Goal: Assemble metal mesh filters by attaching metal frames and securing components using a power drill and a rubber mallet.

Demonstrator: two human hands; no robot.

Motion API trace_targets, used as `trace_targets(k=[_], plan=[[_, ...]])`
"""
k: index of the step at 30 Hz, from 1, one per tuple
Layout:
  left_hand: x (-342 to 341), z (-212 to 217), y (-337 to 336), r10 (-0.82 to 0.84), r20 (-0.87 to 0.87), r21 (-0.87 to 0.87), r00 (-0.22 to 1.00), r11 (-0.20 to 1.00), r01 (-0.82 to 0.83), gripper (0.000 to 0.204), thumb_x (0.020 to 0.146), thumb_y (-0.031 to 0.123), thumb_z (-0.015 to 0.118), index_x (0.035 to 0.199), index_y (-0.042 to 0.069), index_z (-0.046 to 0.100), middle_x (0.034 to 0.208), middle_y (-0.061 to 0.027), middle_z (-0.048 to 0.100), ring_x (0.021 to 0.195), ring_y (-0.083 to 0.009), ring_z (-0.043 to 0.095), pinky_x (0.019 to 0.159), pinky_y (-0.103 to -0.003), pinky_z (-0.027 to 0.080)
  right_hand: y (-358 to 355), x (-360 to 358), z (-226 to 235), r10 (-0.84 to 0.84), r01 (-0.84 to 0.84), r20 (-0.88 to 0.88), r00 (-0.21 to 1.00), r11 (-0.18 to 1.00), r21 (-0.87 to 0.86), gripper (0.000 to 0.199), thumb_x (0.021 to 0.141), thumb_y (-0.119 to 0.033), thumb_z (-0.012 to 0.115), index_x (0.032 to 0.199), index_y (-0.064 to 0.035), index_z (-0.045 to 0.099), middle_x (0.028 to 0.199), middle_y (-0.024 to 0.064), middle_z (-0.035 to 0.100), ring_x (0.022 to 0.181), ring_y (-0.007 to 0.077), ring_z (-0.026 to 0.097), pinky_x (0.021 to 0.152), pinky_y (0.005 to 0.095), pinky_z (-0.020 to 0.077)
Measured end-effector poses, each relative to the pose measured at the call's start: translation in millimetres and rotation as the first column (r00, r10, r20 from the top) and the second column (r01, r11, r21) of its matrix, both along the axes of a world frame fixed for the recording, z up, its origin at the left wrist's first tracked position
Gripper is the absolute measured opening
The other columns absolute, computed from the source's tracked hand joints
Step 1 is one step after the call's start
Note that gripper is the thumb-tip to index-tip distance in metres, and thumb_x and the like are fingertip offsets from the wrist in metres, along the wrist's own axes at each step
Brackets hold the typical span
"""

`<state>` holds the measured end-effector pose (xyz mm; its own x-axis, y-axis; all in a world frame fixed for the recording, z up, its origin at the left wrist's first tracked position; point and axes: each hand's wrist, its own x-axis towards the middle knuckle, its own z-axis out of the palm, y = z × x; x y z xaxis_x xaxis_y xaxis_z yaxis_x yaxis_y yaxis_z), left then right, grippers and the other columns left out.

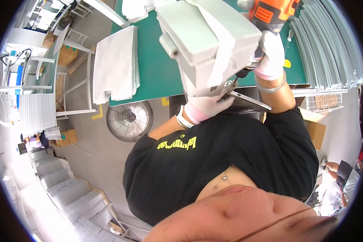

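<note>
Left hand [207,105] gripping grey housing [205,44] upright — long axis vertical, right hand [270,54] clenched on orange drill [270,12], bit aimed down-left.

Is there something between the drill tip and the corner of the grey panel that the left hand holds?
Nothing visible. The orange drill in the right hand points its tip straight at the grey panel corner, which the left hand grips from below.
</note>
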<state>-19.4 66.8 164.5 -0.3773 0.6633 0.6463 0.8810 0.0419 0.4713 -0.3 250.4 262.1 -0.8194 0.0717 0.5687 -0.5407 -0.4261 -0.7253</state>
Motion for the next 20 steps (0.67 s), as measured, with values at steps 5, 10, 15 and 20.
trace_targets(k=[5, 10, 15, 20], plan=[[2.4, -0.2, -4.3, -0.062, 0.072, -0.096, 0.995, 0.993, 0.069, 0.038, 0.074, 0.022, 0.081, 0.109, 0.011, 0.074, 0.083, -0.0046, 0.063, 0.072, -0.0200, 0.062, 0.063, -0.033, 0.049, -7.1, 8.6, 8.3, -0.124, 0.124, 0.004, 0.992, 0.992, 0.008, 0.043, 0.095, -0.031, 0.062, 0.121, 0.0020, 0.052, 0.074, 0.0056, 0.054, 0.059, 0.0107, 0.051, 0.049, 0.0240, 0.0394], [1.0, 15.6, -4.1, 0.105, -0.085, -0.072, 0.991, 0.991, -0.111, 0.029, 0.069, 0.023, 0.081, 0.096, 0.012, 0.075, 0.072, -0.0019, 0.061, 0.067, -0.0206, 0.062, 0.059, -0.035, 0.046, -10.1, 0.6, 56.7, -0.092, 0.102, 0.062, 0.994, 0.975, -0.195, 0.026, 0.095, -0.028, 0.065, 0.102, -0.0031, 0.061, 0.076, 0.0074, 0.059, 0.066, 0.0141, 0.059, 0.056, 0.0241, 0.0474], [7.8, 46.6, 0.9, 0.083, -0.257, -0.028, 0.963, 0.995, -0.094, 0.026, 0.069, 0.029, 0.079, 0.087, 0.014, 0.066, 0.066, -0.0025, 0.056, 0.061, -0.0237, 0.057, 0.061, -0.041, 0.040, 49.0, -8.6, 124.6, -0.342, 0.356, -0.157, 0.927, 0.932, 0.071, 0.044, 0.095, -0.030, 0.066, 0.125, -0.0017, 0.052, 0.089, 0.0080, 0.064, 0.070, 0.0149, 0.062, 0.062, 0.0240, 0.0495], [6.3, 75.5, 29.4, -0.094, -0.297, -0.064, 0.950, 0.995, 0.078, 0.037, 0.062, 0.021, 0.080, 0.097, 0.008, 0.073, 0.097, -0.0144, 0.075, 0.104, -0.0305, 0.070, 0.099, -0.037, 0.048, 94.0, -34.5, 183.9, -0.523, 0.869, -0.708, 0.475, 0.408, 0.282, 0.083, 0.093, -0.036, 0.069, 0.155, -0.0038, 0.024, 0.150, 0.0172, 0.044, 0.140, 0.0242, 0.043, 0.114, 0.0307, 0.0358]])
